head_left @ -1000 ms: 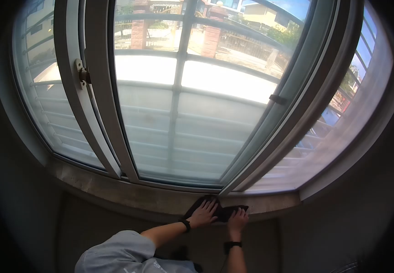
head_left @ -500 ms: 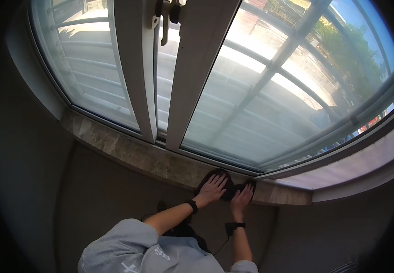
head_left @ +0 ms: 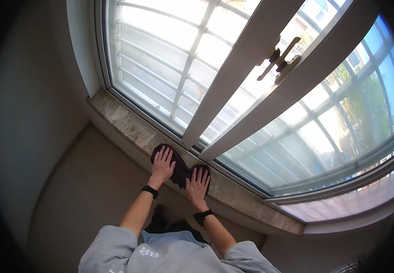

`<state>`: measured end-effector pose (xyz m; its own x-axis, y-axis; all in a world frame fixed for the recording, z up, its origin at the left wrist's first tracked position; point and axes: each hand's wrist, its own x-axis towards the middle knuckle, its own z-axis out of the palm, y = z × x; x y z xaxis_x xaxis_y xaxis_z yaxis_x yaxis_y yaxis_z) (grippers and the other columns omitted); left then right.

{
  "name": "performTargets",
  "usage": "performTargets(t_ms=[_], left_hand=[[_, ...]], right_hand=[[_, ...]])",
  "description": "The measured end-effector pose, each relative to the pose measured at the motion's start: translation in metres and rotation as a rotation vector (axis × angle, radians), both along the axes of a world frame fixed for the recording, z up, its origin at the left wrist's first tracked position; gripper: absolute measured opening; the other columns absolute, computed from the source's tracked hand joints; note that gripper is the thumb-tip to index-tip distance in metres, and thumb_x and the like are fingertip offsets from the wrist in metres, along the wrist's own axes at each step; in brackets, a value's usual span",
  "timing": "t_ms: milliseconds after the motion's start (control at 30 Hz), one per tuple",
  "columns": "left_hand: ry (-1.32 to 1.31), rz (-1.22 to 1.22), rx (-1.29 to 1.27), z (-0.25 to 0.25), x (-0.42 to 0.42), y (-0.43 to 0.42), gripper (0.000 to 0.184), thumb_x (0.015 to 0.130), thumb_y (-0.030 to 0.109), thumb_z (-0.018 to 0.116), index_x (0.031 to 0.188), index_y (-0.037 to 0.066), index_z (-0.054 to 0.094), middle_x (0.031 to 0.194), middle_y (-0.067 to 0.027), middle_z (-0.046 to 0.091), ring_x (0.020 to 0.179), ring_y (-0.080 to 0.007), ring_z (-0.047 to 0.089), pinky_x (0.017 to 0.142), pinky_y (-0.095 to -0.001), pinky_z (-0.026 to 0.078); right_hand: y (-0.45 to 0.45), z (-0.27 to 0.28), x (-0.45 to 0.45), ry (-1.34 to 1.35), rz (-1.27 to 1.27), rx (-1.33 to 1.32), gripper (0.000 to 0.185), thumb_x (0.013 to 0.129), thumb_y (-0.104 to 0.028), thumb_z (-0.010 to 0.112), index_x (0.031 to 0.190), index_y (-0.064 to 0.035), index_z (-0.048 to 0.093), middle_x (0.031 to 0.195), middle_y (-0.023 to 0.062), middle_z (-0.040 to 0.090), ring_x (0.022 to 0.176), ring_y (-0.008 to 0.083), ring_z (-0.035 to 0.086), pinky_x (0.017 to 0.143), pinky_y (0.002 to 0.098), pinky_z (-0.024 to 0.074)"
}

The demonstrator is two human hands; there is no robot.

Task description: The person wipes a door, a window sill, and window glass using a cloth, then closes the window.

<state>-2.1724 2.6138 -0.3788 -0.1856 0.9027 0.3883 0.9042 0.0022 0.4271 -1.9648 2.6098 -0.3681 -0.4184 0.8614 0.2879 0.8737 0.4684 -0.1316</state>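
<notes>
A dark maroon cloth point(head_left: 179, 174) lies bunched across the brown marble windowsill point(head_left: 120, 120), and part of it hangs over the front edge. My left hand point(head_left: 163, 164) rests flat on the cloth's left end with its fingers stretched out. On the right end, my right hand point(head_left: 199, 183) presses down, palm flat and fingers spread. Neither hand has its fingers wrapped around the cloth. Much of the cloth's top is hidden beneath my hands. Both hands are just in front of the window frame's foot, near the middle of the sill.
Two white-framed window sashes point(head_left: 233, 77) stand close together behind the sill, with a handle point(head_left: 288, 57) higher up. White bars show through the glass. A wall point(head_left: 42, 113) borders the left side, and the floor point(head_left: 92, 191) lies below the sill.
Both hands and the cloth have moved left along the sill, from its right part to near the middle. My view has shifted too. Both hands stay flat on the cloth.
</notes>
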Motion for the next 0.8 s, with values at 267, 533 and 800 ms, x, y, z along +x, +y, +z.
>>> performTargets(t_ms=[267,533,800], left_hand=[[-0.074,0.324,0.176,-0.007,-0.080,0.031,0.036,0.094,0.010,0.056,0.128,-0.002,0.055,0.128,-0.0222,0.052,0.121,-0.0419,0.049,0.102,-0.0492,0.043],[0.124,0.194,0.101,-0.019,-0.009,0.022,0.018,0.090,0.003,0.056,0.106,-0.006,0.057,0.105,-0.0239,0.053,0.098,-0.0410,0.055,0.083,-0.0478,0.051],[0.230,-0.270,-0.213,-0.011,0.085,-0.023,0.027,0.092,0.010,0.059,0.116,-0.003,0.061,0.114,-0.0230,0.057,0.110,-0.0389,0.054,0.101,-0.0459,0.047]], right_hand=[[0.016,0.000,-0.046,0.225,0.072,0.054,0.053,0.098,-0.027,0.059,0.145,-0.0049,0.051,0.151,0.0181,0.046,0.138,0.0419,0.041,0.114,0.0522,0.0344],[0.022,0.012,-0.003,0.220,-0.036,0.054,0.054,0.094,-0.020,0.066,0.143,-0.0019,0.052,0.123,0.0232,0.057,0.109,0.0395,0.055,0.097,0.0510,0.0463],[0.010,-0.007,0.090,0.429,-0.104,-0.237,0.032,0.087,-0.015,0.067,0.117,-0.0061,0.070,0.105,0.0218,0.064,0.099,0.0428,0.062,0.084,0.0515,0.0525]])
